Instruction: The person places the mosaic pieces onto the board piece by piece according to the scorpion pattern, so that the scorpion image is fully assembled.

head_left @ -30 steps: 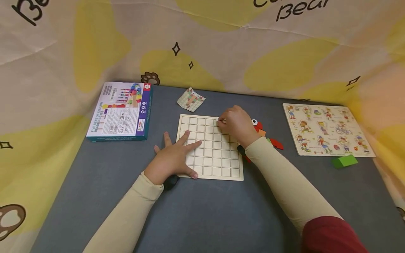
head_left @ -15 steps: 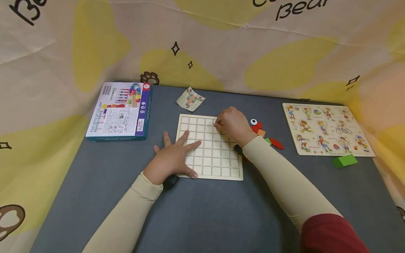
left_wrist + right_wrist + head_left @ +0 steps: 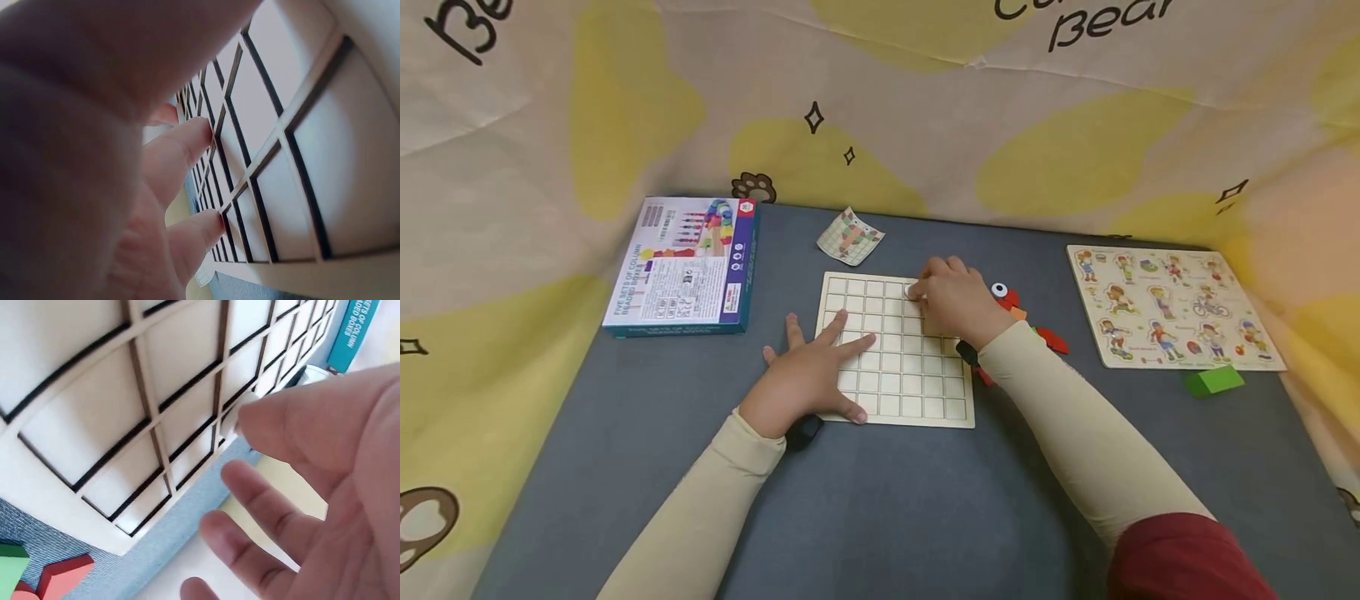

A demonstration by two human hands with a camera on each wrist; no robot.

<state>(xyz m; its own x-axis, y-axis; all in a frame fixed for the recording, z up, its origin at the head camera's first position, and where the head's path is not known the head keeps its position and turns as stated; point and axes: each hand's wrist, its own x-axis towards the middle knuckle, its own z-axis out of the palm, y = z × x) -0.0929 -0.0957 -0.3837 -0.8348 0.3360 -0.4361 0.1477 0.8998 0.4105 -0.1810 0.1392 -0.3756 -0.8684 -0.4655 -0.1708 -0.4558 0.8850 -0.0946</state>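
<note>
A pale wooden grid board [image 3: 891, 407] lies flat on the table. My left hand [image 3: 805, 367] rests on its left side with fingers spread wide; in the left wrist view two fingertips [image 3: 203, 128] touch the grid bars. My right hand [image 3: 958, 300] is over the board's upper right part. Its thumb and forefinger pinch a small white round piece [image 3: 232, 419] at a cell of the far row, the forefinger mostly hidden behind the thumb. The other right fingers [image 3: 225, 534] extend apart from the board.
Beside the board's right edge lie an eye-marked round piece [image 3: 999, 290] and red pieces [image 3: 1052, 341]. Behind stands a curled pattern card [image 3: 852, 237]. A bead-set box [image 3: 681, 267] is left, a picture puzzle board [image 3: 1176, 308] right, with a green block [image 3: 1215, 381] at its front edge.
The right hand stays at the far row and has shifted slightly, its fingers changing pose; the white piece shows by the fingertips again. The left hand has not moved.
</note>
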